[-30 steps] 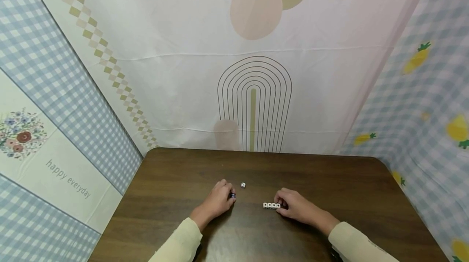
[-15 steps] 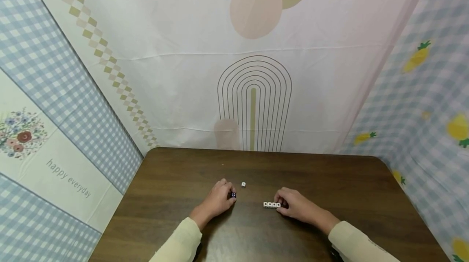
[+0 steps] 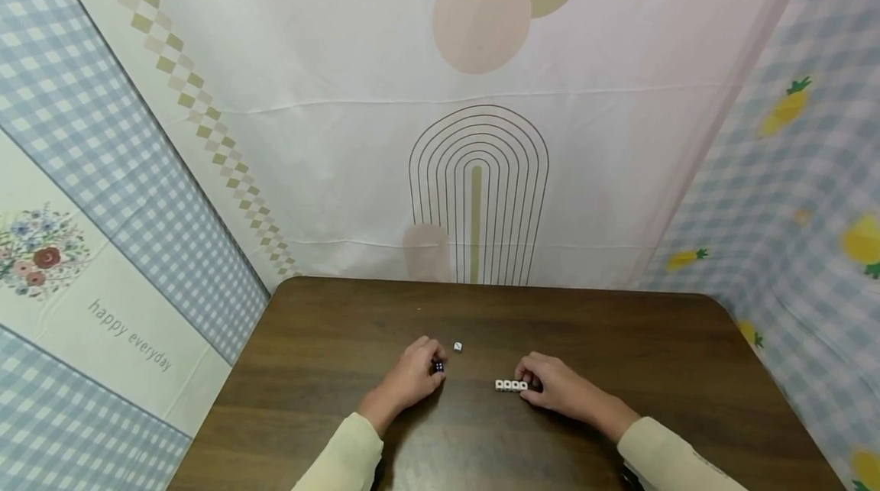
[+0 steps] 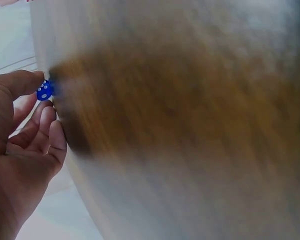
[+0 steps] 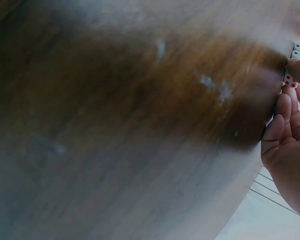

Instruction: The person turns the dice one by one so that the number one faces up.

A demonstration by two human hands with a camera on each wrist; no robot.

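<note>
My left hand (image 3: pixel 410 378) pinches a dark blue die (image 3: pixel 438 366) with white pips between thumb and fingers, close over the table. In the left wrist view, the blue die (image 4: pixel 44 91) sits at the fingertips. To the right, a straight row of several white dice (image 3: pixel 508 386) lies on the table. My right hand (image 3: pixel 555 386) grips the right end of that row, thumb on the near side and fingers curled behind. Red pips show on the white die (image 5: pixel 290 81) between its fingers. Beyond the left hand rests a single white die (image 3: pixel 457 347).
The brown wooden table (image 3: pixel 619 331) has rounded far corners. Right behind it hangs a pale patterned cloth (image 3: pixel 330 170). Blue checked cloths hang along the left side (image 3: pixel 137 132) and the right side (image 3: pixel 777 208).
</note>
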